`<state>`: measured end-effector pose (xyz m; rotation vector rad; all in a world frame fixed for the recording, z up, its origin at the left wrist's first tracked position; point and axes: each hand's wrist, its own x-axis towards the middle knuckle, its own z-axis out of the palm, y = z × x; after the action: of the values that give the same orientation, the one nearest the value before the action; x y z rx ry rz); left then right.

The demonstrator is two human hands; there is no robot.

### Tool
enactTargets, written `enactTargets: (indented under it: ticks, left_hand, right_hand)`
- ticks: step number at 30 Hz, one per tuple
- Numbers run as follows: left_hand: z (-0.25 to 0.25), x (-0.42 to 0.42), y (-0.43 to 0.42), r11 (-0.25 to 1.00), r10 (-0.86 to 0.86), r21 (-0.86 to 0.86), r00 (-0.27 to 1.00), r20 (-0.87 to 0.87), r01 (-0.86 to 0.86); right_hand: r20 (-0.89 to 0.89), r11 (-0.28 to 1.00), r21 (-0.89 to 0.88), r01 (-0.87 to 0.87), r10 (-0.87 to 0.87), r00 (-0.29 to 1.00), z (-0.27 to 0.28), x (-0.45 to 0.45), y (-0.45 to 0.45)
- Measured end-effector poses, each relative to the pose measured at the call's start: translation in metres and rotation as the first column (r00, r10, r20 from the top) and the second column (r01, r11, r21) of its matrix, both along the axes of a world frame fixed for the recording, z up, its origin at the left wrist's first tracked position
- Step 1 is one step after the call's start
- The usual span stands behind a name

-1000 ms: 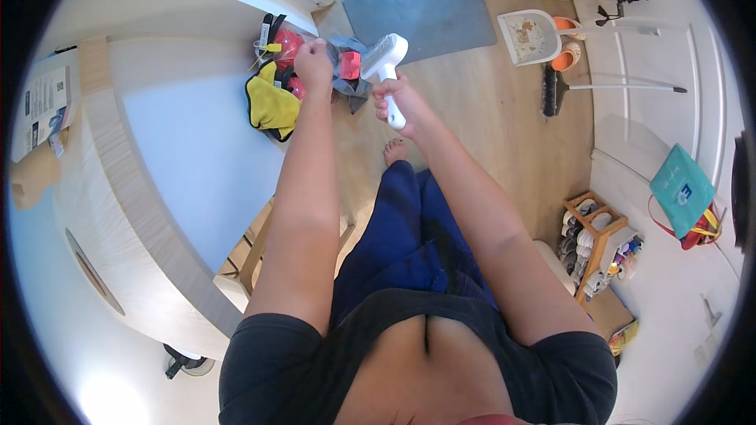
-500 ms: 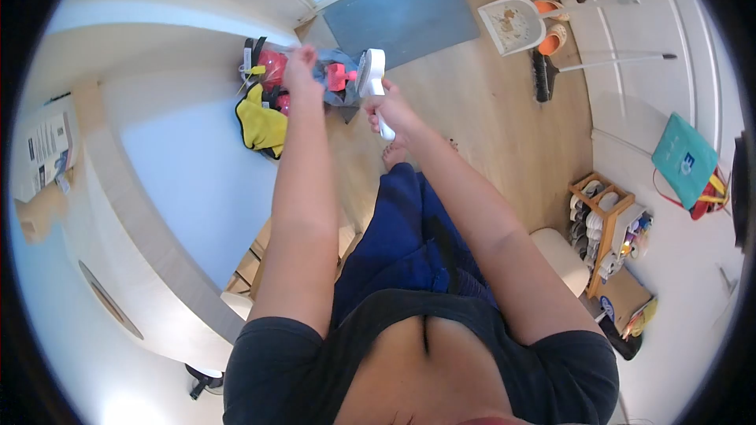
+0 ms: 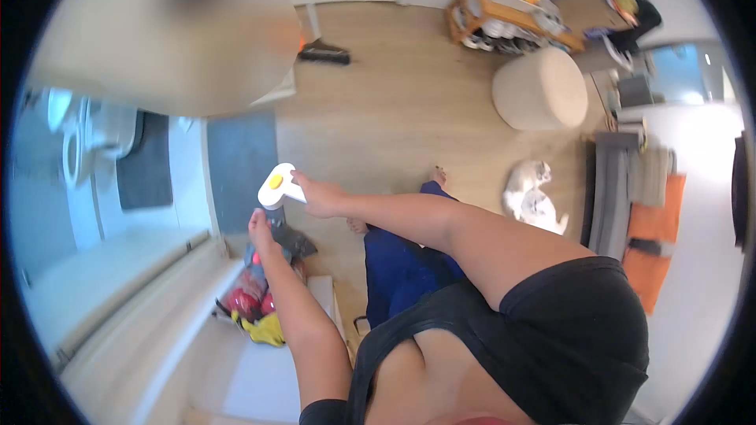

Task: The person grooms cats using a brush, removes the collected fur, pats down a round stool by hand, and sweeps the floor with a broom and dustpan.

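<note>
A white brush (image 3: 277,186) with a yellow round button on its head is gripped by its handle in my right hand (image 3: 317,194). Just below the brush head, my left hand (image 3: 261,230) has its fingers drawn together, and whatever is between them is too small to make out. Under my left forearm lie red items in clear plastic (image 3: 246,297), a yellow cloth (image 3: 264,330) and a grey bag (image 3: 294,242).
Two cats (image 3: 535,197) lie on the floor near a grey sofa (image 3: 613,189). A cream round stool (image 3: 539,89) stands by a wooden shoe rack (image 3: 504,12). A broom (image 3: 324,53) and a floor mat (image 3: 242,169) are at the upper left. A large blurred pale object (image 3: 165,39) fills the top left.
The view has turned right, bringing the cats, sofa and stool into sight. The brush remains in my right hand, now with its yellow-buttoned back showing. My left hand is now close beneath the brush head.
</note>
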<state>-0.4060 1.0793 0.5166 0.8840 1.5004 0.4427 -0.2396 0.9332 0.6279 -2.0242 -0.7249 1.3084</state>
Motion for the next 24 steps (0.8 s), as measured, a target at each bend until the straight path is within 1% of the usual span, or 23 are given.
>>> enactTargets:
  ticks: [1, 2, 3, 4, 5, 6, 7, 8, 9, 10, 11, 13, 14, 15, 16, 17, 18, 19, 20, 21, 22, 23, 24]
  left_hand:
    - [-0.003, 0.021, -0.013, 0.978, -0.197, 0.07, 0.98, 0.005, 0.196]
    - [0.001, 0.048, -0.028, 0.915, -0.383, 0.13, 0.924, -0.016, 0.382]
    - [0.032, 0.09, -0.051, 0.901, -0.423, 0.1, 0.906, -0.02, 0.423]
    - [0.037, 0.125, -0.077, 0.886, -0.451, 0.112, 0.892, -0.021, 0.45]
    - [0.042, 0.159, -0.101, 0.848, -0.529, 0.084, 0.848, 0.047, 0.524]
    - [0.047, 0.195, -0.125, 0.803, -0.596, 0.061, 0.794, 0.116, 0.593]
    - [0.045, 0.229, -0.154, 0.732, -0.681, 0.135, 0.726, 0.099, 0.668]
    - [0.043, 0.257, -0.184, 0.647, -0.758, 0.202, 0.648, 0.071, 0.735]
    - [0.052, 0.289, -0.213, 0.627, -0.774, 0.207, 0.63, 0.059, 0.751]
    - [0.065, 0.321, -0.24, 0.619, -0.783, 0.121, 0.622, 0.02, 0.776]
    - [0.076, 0.355, -0.266, 0.613, -0.79, 0.04, 0.613, -0.015, 0.789]
    - [0.086, 0.412, -0.319, 0.706, -0.689, -0.114, 0.715, 0.119, 0.699]
    - [0.081, 0.436, -0.344, 0.703, -0.693, -0.113, 0.712, 0.113, 0.702]
    - [0.07, 0.46, -0.367, 0.654, -0.744, 0.017, 0.639, 0.193, 0.756]
    - [0.069, 0.48, -0.388, 0.597, -0.793, 0.151, 0.552, 0.258, 0.788]
    - [0.068, 0.496, -0.407, 0.593, -0.797, 0.157, 0.548, 0.252, 0.79]
    - [0.076, 0.512, -0.428, 0.517, -0.856, 0.213, 0.498, 0.138, 0.829]
    - [0.077, 0.523, -0.445, 0.433, -0.896, 0.255, 0.444, 0.019, 0.864]
    - [0.077, 0.537, -0.456, 0.43, -0.897, 0.253, 0.442, 0.011, 0.867]
    - [0.076, 0.55, -0.466, 0.439, -0.897, 0.24, 0.438, 0.061, 0.866]
    - [0.074, 0.565, -0.475, 0.448, -0.894, 0.228, 0.433, 0.113, 0.865]
    - [0.071, 0.581, -0.481, 0.444, -0.896, 0.229, 0.431, 0.109, 0.866]
    - [0.083, 0.598, -0.487, 0.425, -0.905, 0.122, 0.419, 0.073, 0.897]
  right_hand:
    - [-0.006, 0.997, -0.071, -0.022, 0.021, 1.0, 0.002, 0.019, -0.019]
    - [-0.002, 0.998, -0.063, 0.022, -0.022, 1.0, -0.006, 0.041, -0.042]
    - [0.142, 0.987, 0.072, 0.141, -0.15, 0.978, -0.036, 0.058, -0.067]
    - [0.267, 0.947, 0.22, 0.232, -0.288, 0.92, -0.052, 0.075, -0.092]
    - [0.267, 0.937, 0.233, 0.261, -0.32, 0.909, -0.038, 0.099, -0.119]
    - [0.234, 0.936, 0.144, 0.32, -0.347, 0.908, -0.011, 0.129, -0.152]
    - [0.202, 0.927, 0.052, 0.371, -0.373, 0.905, 0.007, 0.157, -0.186]
    - [0.199, 0.916, 0.065, 0.395, -0.4, 0.895, -0.003, 0.178, -0.217]
    - [0.233, 0.867, 0.155, 0.473, -0.498, 0.836, -0.027, 0.196, -0.248]
    - [0.256, 0.807, 0.243, 0.538, -0.588, 0.767, -0.041, 0.214, -0.277]
    - [0.25, 0.795, 0.254, 0.55, -0.604, 0.757, -0.025, 0.236, -0.307]
    - [0.204, 0.837, -0.025, 0.547, -0.531, 0.822, 0.019, 0.275, -0.375]
    - [0.198, 0.834, -0.022, 0.551, -0.536, 0.82, 0.02, 0.291, -0.406]
    - [0.423, 0.875, -0.079, 0.478, -0.404, 0.811, 0.02, 0.309, -0.435]
    - [0.615, 0.897, -0.154, 0.414, -0.241, 0.751, 0.02, 0.326, -0.462]
    - [0.695, 0.909, -0.102, 0.404, -0.225, 0.682, 0.02, 0.339, -0.49]
    - [0.768, 0.92, -0.05, 0.388, -0.213, 0.605, 0.021, 0.352, -0.516]
    - [0.765, 0.919, -0.044, 0.391, -0.221, 0.605, 0.023, 0.362, -0.537]
    - [0.824, 0.897, -0.03, 0.441, -0.228, 0.519, 0.025, 0.374, -0.555]
    - [0.875, 0.873, -0.012, 0.488, -0.227, 0.428, 0.026, 0.386, -0.57]
    - [0.873, 0.872, -0.009, 0.49, -0.231, 0.429, 0.027, 0.401, -0.584]
    - [0.911, 0.857, -0.009, 0.515, -0.206, 0.358, 0.026, 0.417, -0.595]
    - [0.941, 0.84, -0.007, 0.542, -0.178, 0.287, 0.023, 0.434, -0.604]
